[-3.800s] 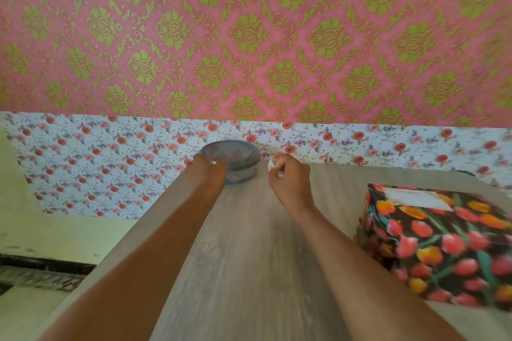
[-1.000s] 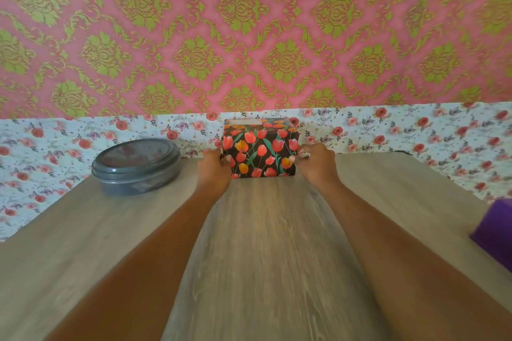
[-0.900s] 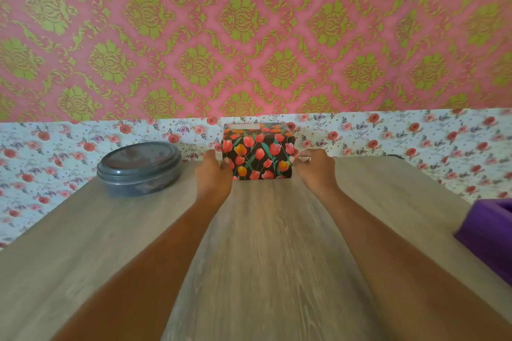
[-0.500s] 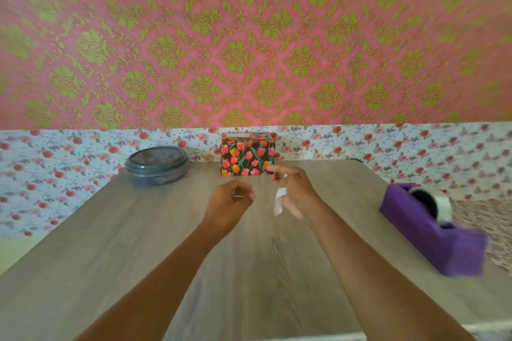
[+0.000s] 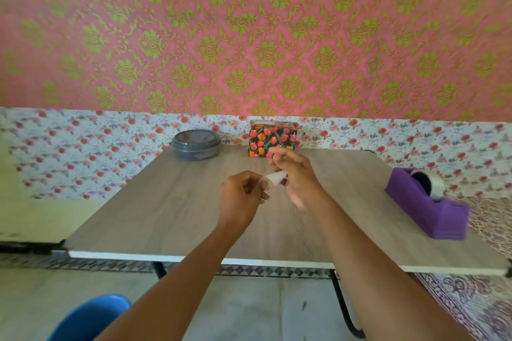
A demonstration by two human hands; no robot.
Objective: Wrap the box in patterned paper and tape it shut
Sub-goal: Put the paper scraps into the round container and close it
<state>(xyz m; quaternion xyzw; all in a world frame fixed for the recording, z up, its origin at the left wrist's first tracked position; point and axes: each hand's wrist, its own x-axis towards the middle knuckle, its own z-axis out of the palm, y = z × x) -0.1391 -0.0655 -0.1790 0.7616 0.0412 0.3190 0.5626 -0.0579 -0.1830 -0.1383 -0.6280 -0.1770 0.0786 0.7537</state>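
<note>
The box wrapped in dark paper printed with red and orange tulips (image 5: 273, 140) stands at the far edge of the pale wood-grain worktop (image 5: 166, 202), close against the floral band of the wall and well apart from both hands. Every face in view is covered. A pale patch shows on its top, too small to read.

Above the middle of the worktop the right hand (image 5: 298, 179) and left hand (image 5: 241, 199) meet over a small whitish strip (image 5: 274, 176). The right grip is pinched on its far right end, and the left grip is curled in and clamped on its near left end. Blur hides whether it is tape or a scrap of backing.

By the look of it the wrapping is all but done, and the step in hand is dealing with this last piece.

- **If it is tape:** hold it by the very ends and keep it taut so it cannot fold onto itself. Steady the box with one hand, since a light box would likely slide on the smooth worktop. Set one end down first, then smooth the strip across the seam.
- **If it is waste:** ball it up and set it by the purple plastic tape dispenser (image 5: 426, 202) at the right, whose clear roll can give a fresh length.

The round grey lidded container (image 5: 196, 144) sits to the left of the box, near it but apart.
</note>
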